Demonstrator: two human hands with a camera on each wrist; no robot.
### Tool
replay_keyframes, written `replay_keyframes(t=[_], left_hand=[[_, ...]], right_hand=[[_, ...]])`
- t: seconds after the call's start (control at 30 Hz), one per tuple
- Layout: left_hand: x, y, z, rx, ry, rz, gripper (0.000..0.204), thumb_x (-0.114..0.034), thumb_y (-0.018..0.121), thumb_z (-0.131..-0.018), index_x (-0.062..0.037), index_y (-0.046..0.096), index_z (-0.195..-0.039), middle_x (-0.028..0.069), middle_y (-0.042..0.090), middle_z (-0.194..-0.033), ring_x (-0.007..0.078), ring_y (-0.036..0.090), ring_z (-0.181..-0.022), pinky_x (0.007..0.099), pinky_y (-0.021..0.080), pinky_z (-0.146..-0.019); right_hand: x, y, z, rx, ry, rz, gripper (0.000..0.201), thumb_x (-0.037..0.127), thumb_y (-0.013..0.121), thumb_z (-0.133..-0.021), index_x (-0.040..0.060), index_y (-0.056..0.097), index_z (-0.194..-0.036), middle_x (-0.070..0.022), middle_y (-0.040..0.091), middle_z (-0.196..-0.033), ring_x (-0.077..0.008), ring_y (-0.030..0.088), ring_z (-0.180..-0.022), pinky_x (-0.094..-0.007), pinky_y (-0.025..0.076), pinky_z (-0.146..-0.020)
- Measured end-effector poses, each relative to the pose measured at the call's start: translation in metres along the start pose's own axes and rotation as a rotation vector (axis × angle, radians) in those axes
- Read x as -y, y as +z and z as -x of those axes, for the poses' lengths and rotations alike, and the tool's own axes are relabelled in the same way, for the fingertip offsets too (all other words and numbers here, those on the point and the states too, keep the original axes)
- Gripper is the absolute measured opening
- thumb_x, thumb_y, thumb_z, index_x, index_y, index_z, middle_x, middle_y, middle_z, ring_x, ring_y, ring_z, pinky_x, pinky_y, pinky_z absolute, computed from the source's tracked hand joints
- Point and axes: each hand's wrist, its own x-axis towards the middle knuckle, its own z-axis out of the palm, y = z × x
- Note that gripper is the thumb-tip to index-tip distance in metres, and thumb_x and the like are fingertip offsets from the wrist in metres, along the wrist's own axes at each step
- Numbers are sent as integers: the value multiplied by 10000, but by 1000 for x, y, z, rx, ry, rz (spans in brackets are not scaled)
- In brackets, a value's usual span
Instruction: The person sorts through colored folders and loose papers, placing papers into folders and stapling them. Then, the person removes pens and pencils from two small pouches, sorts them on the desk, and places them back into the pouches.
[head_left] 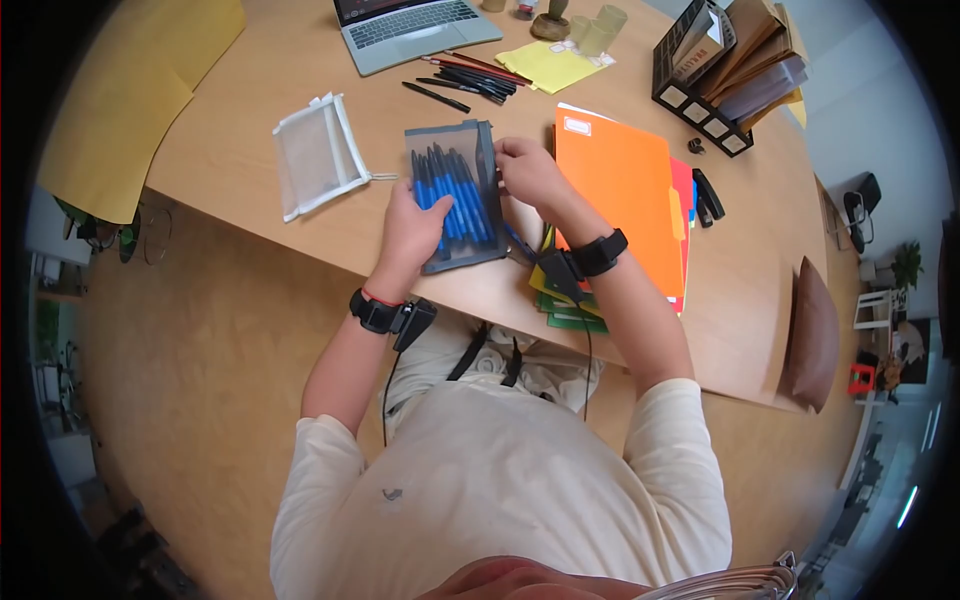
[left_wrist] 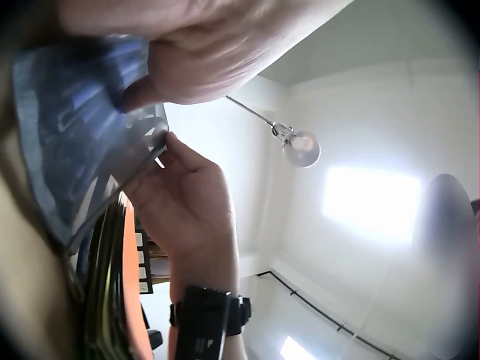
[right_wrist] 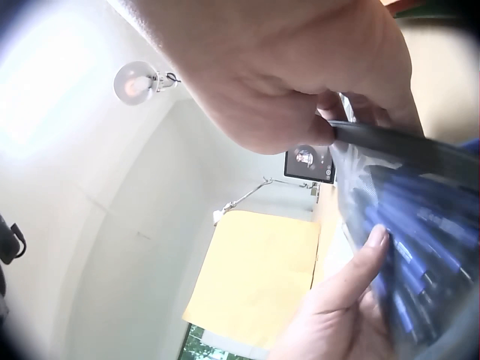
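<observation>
A dark-edged, see-through zip pouch [head_left: 486, 160] lies near the table's front edge with several blue pens [head_left: 468, 205] inside. My left hand [head_left: 408, 230] grips its left side, thumb laid across the front over the pens. At the pouch's upper right edge, my right hand [head_left: 530, 172] pinches the dark zip strip [right_wrist: 405, 142] between thumb and fingers. The left wrist view shows the right hand [left_wrist: 191, 199] at the corner of that strip. To the left lies a white-edged mesh pouch [head_left: 318, 160], its zip cord reaching toward my left hand.
Orange folders [head_left: 620, 190] are stacked right of the pouch, partly under my right forearm. Black pens [head_left: 475, 82] and a yellow sheet [head_left: 545, 68] lie behind, near a laptop [head_left: 415, 35]. A file holder [head_left: 725, 80] and a stapler [head_left: 708, 198] stand at the right.
</observation>
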Motion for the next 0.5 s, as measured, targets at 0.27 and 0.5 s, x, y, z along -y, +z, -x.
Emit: replay_keyframes(t=[0.27, 0.5], left_hand=[[-44, 6, 29, -113, 529, -931, 573, -155, 742, -973, 76, 528, -1452, 313, 510, -1528, 483, 473, -1434, 537, 399, -1187], [-18, 9, 27, 225, 649, -972, 534, -219, 578, -1094, 90, 494, -1520, 308, 415, -1638, 503, 388, -1517, 564, 320, -1251]], right_hand=[[19, -7, 48, 116, -12, 829, 293, 122, 713, -844, -36, 783, -1080, -280, 767, -1072, -420, 754, -1028, -475, 612, -899], [19, -2, 44, 146, 89, 936, 297, 216, 737, -828, -26, 804, -988, -260, 776, -1011, -419, 765, -974, -475, 624, -861]])
